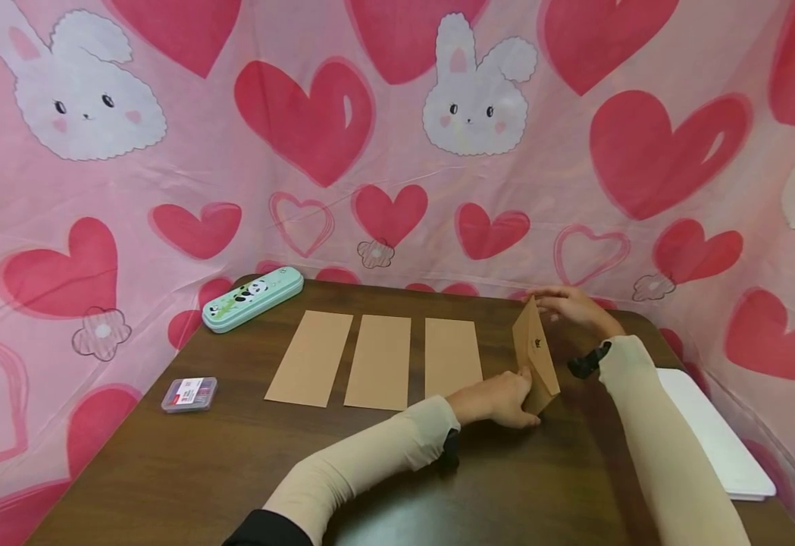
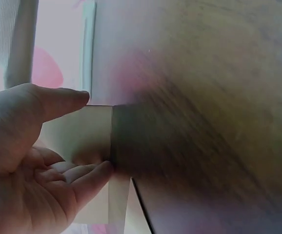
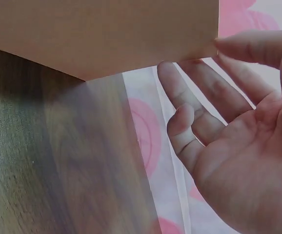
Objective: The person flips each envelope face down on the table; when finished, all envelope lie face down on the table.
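A brown kraft-paper folder or card (image 1: 536, 353) with a small black mark stands on edge at the right of the table, its faces at an angle. My left hand (image 1: 499, 398) grips its near end low down; in the left wrist view the thumb (image 2: 65, 101) and fingers lie around that end. At its far upper corner my right hand (image 1: 571, 307) pinches it between thumb and fingertips, as the right wrist view shows with the brown sheet (image 3: 111, 34). Three flat brown rectangles (image 1: 310, 356) (image 1: 378, 360) (image 1: 452, 353) lie in a row to its left.
A mint pencil case (image 1: 252, 298) with a panda print lies at the back left. Nearer on the left sits a small clear plastic box (image 1: 189, 395). Beside my right forearm is a white flat tray-like object (image 1: 714, 436). A pink heart-patterned cloth (image 1: 397, 167) hangs behind the table (image 1: 186, 470).
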`<state>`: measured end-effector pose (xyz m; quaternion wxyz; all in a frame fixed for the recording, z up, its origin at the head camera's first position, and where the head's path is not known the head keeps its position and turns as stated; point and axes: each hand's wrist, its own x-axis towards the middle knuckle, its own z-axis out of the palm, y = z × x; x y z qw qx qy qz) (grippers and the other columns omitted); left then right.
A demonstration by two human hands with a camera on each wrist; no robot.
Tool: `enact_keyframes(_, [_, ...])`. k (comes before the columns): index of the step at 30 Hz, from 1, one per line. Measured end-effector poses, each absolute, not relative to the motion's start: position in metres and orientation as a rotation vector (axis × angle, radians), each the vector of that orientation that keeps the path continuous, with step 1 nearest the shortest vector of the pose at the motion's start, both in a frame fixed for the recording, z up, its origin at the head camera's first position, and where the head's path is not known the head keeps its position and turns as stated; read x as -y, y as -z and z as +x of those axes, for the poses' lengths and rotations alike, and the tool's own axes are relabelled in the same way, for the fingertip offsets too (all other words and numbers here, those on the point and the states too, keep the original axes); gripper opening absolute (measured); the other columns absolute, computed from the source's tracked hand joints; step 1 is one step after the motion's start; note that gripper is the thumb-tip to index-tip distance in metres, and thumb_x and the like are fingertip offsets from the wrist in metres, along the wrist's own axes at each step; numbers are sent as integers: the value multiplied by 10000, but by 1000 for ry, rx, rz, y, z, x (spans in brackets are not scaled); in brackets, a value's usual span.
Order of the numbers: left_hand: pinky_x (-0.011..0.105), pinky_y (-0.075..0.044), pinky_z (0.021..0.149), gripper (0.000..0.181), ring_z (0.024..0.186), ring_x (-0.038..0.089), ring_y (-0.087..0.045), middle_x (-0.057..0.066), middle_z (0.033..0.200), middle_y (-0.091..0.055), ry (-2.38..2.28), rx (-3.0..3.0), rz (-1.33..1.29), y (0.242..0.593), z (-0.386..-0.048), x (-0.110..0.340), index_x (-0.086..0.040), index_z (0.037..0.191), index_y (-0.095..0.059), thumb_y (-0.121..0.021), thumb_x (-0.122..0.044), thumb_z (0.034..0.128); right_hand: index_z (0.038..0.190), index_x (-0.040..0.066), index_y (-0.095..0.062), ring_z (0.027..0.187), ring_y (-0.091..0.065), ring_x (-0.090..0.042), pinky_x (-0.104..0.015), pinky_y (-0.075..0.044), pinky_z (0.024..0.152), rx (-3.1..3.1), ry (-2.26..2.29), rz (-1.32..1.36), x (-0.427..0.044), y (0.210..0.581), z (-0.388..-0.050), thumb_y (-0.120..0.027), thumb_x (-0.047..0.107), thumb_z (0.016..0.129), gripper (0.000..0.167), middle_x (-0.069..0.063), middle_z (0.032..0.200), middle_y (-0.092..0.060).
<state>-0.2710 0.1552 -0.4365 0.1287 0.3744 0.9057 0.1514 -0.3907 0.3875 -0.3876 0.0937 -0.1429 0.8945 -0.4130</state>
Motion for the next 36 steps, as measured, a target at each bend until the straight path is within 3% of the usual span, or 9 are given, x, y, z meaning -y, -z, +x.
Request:
enact_keyframes(2, [141, -498, 717, 874, 929, 29, -683, 38, 1254, -695, -436, -2635, 1098, 436, -271, -156, 8, 1566, -295, -710, -446, 945, 1494, 100, -531, 1077, -619, -12, -329, -541, 922, -2653, 1228, -426, -386, 387, -390, -516, 392, 1078, 509, -204, 1471, -574])
enact_keyframes(7, [133, -515, 778, 935, 1042, 32, -690, 45, 1351, -674, -420, -2660, 1072, 438, -271, -156, 5, 1607, -242, -700, -475, 949, 1539, 93, -468, 1058, -648, -12, -381, -557, 891, -2650, 1234, -502, -384, 388, -392, -524, 395, 1076, 556, -150, 1445, -614])
enact_keyframes(11, [180, -543, 880, 1027, 1175, 88, -668, 79, 1422, -631, -507, -2723, 1012, 438, -269, -154, -9, 1616, -240, -735, -553, 899, 1542, 124, -460, 1120, -688, -148, -420, -550, 878, -2692, 1220, -489, -381, 393, -395, -529, 437, 1066, 574, -121, 1451, -626])
enact_keyframes(15, [214, -526, 925, 1151, 1185, 98, -602, 70, 1486, -505, -784, -2750, 997, 438, -267, -146, -130, 1657, -114, -766, -613, 840, 1509, 100, -498, 1167, -675, -201, -412, -548, 858, -2710, 1198, -492, -375, 397, -399, -522, 461, 1063, 574, -181, 1479, -586])
enact_keyframes(18, [204, -502, 890, 1001, 1107, 81, -560, 26, 1390, -496, -945, -2775, 1127, 435, -268, -142, -248, 1627, -215, -748, -608, 860, 1499, 65, -503, 1127, -672, -154, -373, -545, 823, -2680, 1217, -509, -371, 397, -399, -525, 436, 1068, 569, -210, 1472, -575])
enact_keyframes(24, [137, -449, 873, 477, 1093, 47, -597, -89, 1194, -635, -925, -2856, 1445, 428, -270, -141, -273, 1363, -632, -669, -527, 962, 1493, 45, -503, 1037, -674, -71, -313, -526, 749, -2687, 1236, -524, -371, 396, -401, -524, 374, 1079, 529, -205, 1435, -593])
enact_keyframes(28, [92, -368, 771, 442, 983, 21, -570, -109, 1097, -631, -883, -2871, 1484, 428, -269, -142, -281, 1346, -667, -665, -514, 971, 1503, 38, -486, 1063, -675, -59, -327, -521, 768, -2662, 1240, -523, -374, 398, -402, -526, 373, 1078, 543, -202, 1453, -587])
enact_keyframes(34, [87, -320, 704, 465, 871, 2, -514, -95, 1042, -622, -846, -2888, 1513, 429, -270, -144, -277, 1373, -659, -660, -515, 973, 1475, -14, -492, 961, -651, -27, -284, -502, 762, -2541, 1362, -554, -376, 402, -404, -444, 376, 1107, 538, 108, 1201, -687])
enact_keyframes(36, [85, -309, 684, 463, 833, -2, -486, -86, 1031, -624, -840, -2885, 1526, 428, -270, -144, -281, 1378, -655, -664, -506, 974, 1463, -43, -488, 974, -652, -35, -264, -524, 798, -2466, 1428, -565, -377, 408, -405, -395, 355, 1122, 533, 142, 1171, -680])
